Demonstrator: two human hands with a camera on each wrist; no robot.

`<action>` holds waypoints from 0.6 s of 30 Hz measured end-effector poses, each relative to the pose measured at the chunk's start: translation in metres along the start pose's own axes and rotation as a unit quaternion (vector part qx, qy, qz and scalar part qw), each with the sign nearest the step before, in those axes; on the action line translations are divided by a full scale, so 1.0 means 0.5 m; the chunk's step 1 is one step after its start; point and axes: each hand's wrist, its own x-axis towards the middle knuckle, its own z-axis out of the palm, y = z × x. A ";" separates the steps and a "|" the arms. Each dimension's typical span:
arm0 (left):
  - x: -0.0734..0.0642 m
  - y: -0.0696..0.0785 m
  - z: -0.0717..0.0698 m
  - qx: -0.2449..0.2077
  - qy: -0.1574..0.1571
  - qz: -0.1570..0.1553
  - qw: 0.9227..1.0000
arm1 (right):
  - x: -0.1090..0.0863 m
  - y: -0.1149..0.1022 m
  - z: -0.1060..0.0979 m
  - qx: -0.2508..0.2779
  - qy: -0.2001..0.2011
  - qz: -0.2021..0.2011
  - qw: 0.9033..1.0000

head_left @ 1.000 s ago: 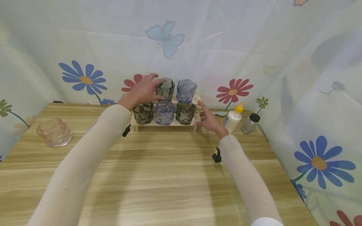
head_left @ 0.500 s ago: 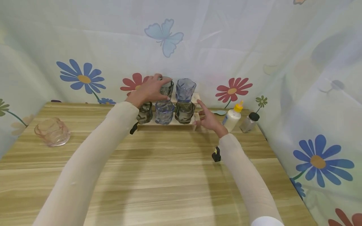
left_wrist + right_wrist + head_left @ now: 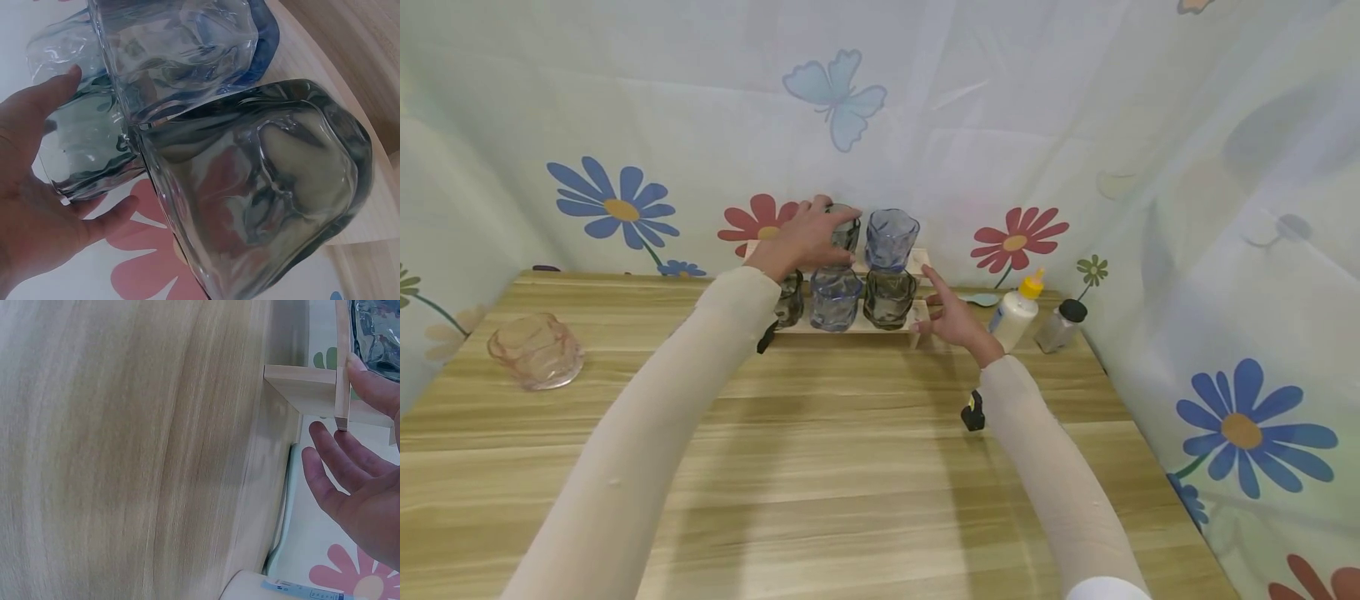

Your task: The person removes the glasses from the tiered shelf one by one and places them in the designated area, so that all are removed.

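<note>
In the head view, my left hand holds the back-left grey-green glass, its thumb in front and its fingers partly hidden behind. The left wrist view shows this glass between the thumb and fingers. It stands on the upper step of a small two-step wooden stand, beside a blue glass. On the lower step are a dark glass, a blue glass and another dark glass. My right hand grips the stand's right end, thumb on top of the board.
A pink glass stands at the left of the table. Right of the stand are a pale blue-green spoon-like thing, a white bottle with a yellow nozzle and a black-capped jar. A flowered cloth hangs behind.
My left hand has moved a little right and closed in around the back-left glass, covering more of it and of the dark glass below. The right hand has stayed at the stand's end.
</note>
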 end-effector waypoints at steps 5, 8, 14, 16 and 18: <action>0.006 0.001 0.001 -0.012 0.007 -0.001 1.000 | 0.000 -0.001 0.001 -0.002 0.001 -0.001 1.000; 0.010 0.002 0.001 -0.014 0.010 0.000 1.000 | 0.000 0.000 0.001 0.000 0.000 0.000 1.000; 0.020 0.001 0.004 -0.029 0.015 0.001 0.999 | 0.002 0.002 0.002 0.003 0.002 0.004 1.000; 0.022 0.000 0.005 -0.032 0.018 0.001 0.999 | 0.002 0.002 0.001 0.002 0.002 0.006 1.000; 0.023 0.000 0.006 -0.032 0.021 -0.001 0.999 | 0.002 0.001 0.001 0.001 0.000 0.008 1.000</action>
